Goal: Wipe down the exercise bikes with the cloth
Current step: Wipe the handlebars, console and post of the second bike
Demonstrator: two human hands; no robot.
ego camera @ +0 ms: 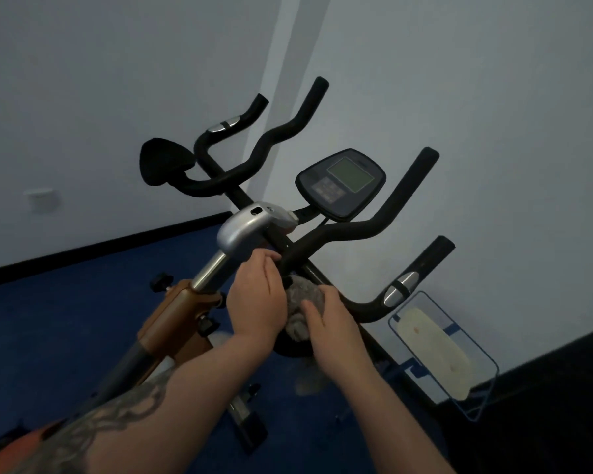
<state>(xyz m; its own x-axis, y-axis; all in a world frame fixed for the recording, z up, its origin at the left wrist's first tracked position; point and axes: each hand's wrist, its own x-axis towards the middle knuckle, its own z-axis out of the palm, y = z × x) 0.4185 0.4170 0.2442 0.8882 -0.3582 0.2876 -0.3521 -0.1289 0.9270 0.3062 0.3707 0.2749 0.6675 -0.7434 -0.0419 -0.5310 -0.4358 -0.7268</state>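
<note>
Item: crumpled grey fabric cloth point(303, 299), bunched against the black padded handlebar point(339, 234) of the exercise bike. My right grip point(329, 319) curls over the cloth, holding it; my left grip point(257, 295) pinches the bar beside it. Dark oval console point(341, 183) above. Blue carpet floor point(65, 319) below.

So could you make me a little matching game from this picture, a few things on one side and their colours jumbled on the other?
Things:
1. cloth
2. handlebars
3. frame clamp
4. floor

Colours:
A. blue
B. grey
C. copper brown
D. black

Pairs: 1-B, 2-D, 3-C, 4-A
</note>
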